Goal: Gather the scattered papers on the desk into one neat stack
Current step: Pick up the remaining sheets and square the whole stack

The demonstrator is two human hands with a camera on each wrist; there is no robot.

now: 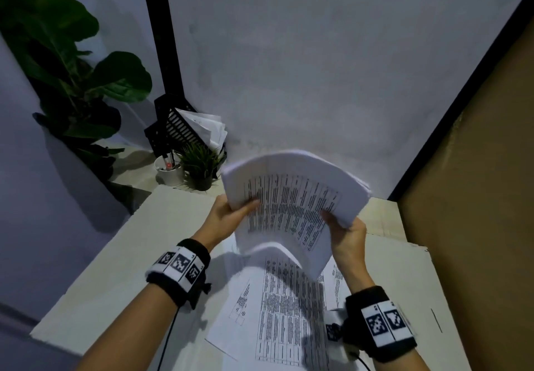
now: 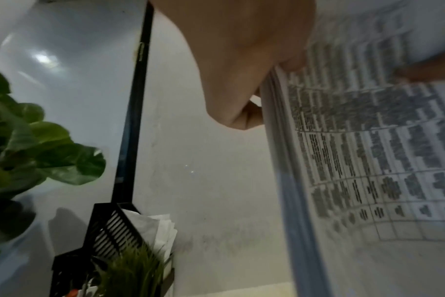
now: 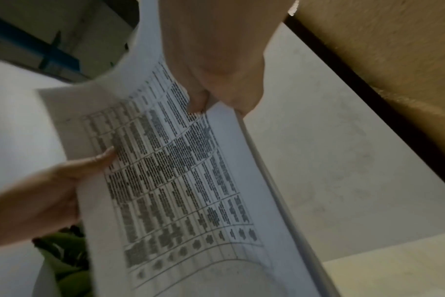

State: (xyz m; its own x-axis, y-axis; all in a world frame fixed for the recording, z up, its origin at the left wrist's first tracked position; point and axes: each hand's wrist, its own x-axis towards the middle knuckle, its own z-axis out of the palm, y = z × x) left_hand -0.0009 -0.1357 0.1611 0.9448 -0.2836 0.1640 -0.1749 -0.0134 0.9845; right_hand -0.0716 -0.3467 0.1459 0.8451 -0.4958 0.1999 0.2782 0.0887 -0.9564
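A thick bundle of printed papers [image 1: 291, 206] is lifted above the desk, bowed, its table-print side facing me. My left hand [image 1: 231, 217] grips its left edge, thumb across the print. My right hand [image 1: 344, 226] grips the right edge, thumb on top. The same bundle [image 2: 356, 140] fills the right of the left wrist view, with the left hand [image 2: 241, 80] at its edge. In the right wrist view the bundle [image 3: 178, 180] curves down below the right hand [image 3: 216, 80]. Several loose printed sheets [image 1: 277, 313] lie overlapped on the desk [image 1: 130, 255] under my wrists.
A black file rack [image 1: 179, 130] with papers stands at the back left corner beside a white pen cup [image 1: 170, 171] and a small potted grass plant [image 1: 202, 168]. A large leafy plant [image 1: 66, 67] stands left. A brown panel [image 1: 476, 197] borders the right.
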